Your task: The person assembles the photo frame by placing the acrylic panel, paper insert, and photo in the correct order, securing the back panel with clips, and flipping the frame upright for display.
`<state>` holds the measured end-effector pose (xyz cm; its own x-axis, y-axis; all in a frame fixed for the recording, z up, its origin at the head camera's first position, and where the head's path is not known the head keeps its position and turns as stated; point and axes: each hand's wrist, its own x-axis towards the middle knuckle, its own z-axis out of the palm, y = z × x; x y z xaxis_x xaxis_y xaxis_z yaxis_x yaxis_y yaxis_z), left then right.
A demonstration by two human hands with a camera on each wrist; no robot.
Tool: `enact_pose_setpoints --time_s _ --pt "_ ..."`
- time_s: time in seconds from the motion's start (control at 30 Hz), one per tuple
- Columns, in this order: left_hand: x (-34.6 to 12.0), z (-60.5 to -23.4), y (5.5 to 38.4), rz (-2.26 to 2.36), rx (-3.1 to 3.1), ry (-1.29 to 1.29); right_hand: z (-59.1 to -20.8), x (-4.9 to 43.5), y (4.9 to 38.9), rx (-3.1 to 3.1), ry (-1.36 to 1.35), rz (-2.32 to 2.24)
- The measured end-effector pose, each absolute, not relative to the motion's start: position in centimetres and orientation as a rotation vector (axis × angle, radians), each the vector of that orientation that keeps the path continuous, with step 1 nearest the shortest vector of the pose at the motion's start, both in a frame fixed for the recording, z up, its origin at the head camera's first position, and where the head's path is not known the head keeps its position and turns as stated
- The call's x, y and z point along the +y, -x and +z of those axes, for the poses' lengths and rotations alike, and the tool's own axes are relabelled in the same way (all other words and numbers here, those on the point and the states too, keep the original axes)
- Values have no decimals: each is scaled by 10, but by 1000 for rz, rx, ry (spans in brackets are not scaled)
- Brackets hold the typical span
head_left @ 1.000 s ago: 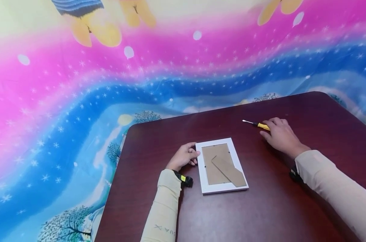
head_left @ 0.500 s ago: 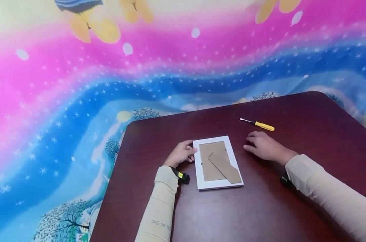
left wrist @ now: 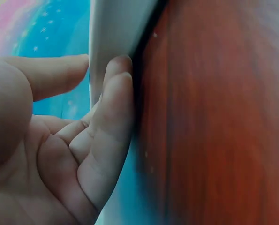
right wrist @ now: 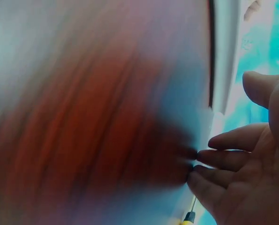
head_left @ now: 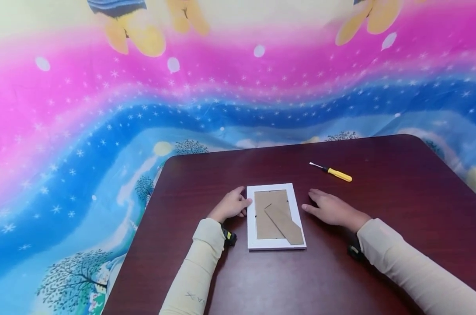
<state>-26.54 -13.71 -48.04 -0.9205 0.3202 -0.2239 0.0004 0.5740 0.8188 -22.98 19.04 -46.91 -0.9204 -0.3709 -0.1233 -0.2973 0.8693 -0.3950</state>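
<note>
A white picture frame (head_left: 276,218) lies face down on the dark red-brown table. Its brown backing board (head_left: 264,229) and folded easel stand (head_left: 286,225) face up. My left hand (head_left: 231,204) holds the frame's left edge, with the thumb at the upper rim and bent fingers against the side (left wrist: 123,33). Right of the frame, my right hand (head_left: 334,210) hovers or rests low with nothing in it, fingers extended and thumb apart, not touching the frame. A yellow-handled screwdriver (head_left: 338,174) lies on the table beyond the right hand.
The table (head_left: 285,284) has rounded far corners. Behind it hangs a pink and blue printed cloth (head_left: 238,87) with snowflakes and trees. Each wrist carries a small black camera, such as the left wrist camera (head_left: 229,236).
My right hand has let go of the screwdriver and moved left and nearer, towards the picture frame. The screwdriver stays on the table. My left hand keeps its place at the frame's edge.
</note>
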Motion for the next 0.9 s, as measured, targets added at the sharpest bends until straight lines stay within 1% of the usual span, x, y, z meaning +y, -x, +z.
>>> enact_pose_setpoints --time_s 0.23,0.37,0.5,0.63,0.9 --pt "-137 -474 255 1056 2551 -350 -467 182 228 2780 468 -561" --pt "-137 -469 249 954 2601 -356 -465 178 225 2742 468 -568" --pt "-134 -463 242 817 2681 -358 -462 175 222 2725 501 -569" --pt "-131 -458 239 688 2762 -428 -460 172 219 2708 513 -552" --pt "-127 -461 233 539 2837 -512 -457 164 214 2659 587 -509"
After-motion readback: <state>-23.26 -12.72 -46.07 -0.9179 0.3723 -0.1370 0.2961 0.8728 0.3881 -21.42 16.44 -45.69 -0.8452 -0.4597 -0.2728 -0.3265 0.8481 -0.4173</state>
